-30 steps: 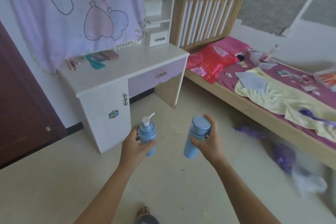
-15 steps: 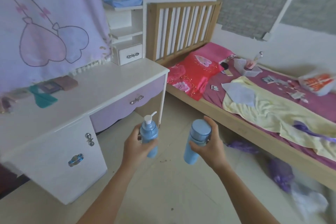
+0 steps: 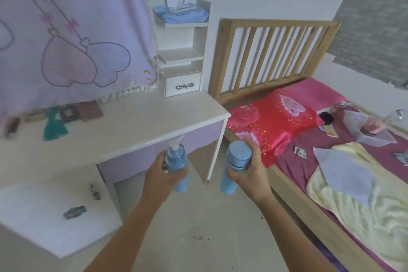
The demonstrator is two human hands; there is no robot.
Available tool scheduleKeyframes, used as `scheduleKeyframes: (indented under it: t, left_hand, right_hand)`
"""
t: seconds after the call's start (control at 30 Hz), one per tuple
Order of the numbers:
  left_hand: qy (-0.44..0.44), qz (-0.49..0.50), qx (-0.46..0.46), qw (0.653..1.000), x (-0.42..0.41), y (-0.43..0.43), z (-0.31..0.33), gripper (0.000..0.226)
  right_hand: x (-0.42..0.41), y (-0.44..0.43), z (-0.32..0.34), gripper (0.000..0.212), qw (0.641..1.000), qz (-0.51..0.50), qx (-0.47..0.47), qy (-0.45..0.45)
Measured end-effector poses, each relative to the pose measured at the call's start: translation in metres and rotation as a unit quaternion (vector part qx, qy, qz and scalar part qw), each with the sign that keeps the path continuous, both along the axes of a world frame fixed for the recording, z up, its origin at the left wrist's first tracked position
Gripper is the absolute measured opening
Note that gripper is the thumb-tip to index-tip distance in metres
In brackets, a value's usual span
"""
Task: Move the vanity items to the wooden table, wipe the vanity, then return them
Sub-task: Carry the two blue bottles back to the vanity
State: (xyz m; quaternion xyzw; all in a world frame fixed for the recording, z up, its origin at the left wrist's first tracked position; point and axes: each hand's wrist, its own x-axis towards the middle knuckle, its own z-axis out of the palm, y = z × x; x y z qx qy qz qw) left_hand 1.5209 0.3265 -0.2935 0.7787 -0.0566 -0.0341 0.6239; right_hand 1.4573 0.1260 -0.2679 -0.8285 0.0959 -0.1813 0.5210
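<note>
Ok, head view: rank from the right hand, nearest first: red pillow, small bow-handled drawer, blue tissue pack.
1. Red pillow, on the bed just beyond the right hand.
2. Small drawer, at the vanity's back.
3. Blue tissue pack, on the top shelf.

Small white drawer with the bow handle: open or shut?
Shut. The small white drawer sits flush in the white shelf tower, no gap showing.

You have a wooden bed [image 3: 298,194] on your right | slatted headboard [image 3: 273,55] against the wall | red flowered pillow [image 3: 271,121] at its head end | purple sheet [image 3: 295,165] under a pale yellow blanket [image 3: 364,227] | grey-blue cloth [image 3: 344,172] lying on that blanket | lilac heart-print curtain [image 3: 77,40] hanging at your upper left
</note>
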Motion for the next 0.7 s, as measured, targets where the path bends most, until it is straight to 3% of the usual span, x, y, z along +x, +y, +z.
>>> scheduleKeyframes:
  t: [0.37, 0.57, 0.7]
  left_hand:
    - [-0.014, 0.137, 0.0, 0.99, 0.145, 0.029, -0.021, 0.049]
    - [-0.036, 0.154, -0.003, 0.987, 0.241, 0.036, -0.016, 0.046]
    - [-0.005, 0.168, 0.01, 0.986, 0.27, 0.041, -0.029, 0.048]
  right_hand:
    - [0.182, 0.018, -0.018, 0.08, 0.993, 0.117, -0.008, 0.012]
    - [0.284, 0.019, -0.003, 0.078, 0.995, 0.099, -0.013, -0.004]
    - [0.325, 0.025, -0.021, 0.079, 0.994, 0.107, -0.008, 0.026]
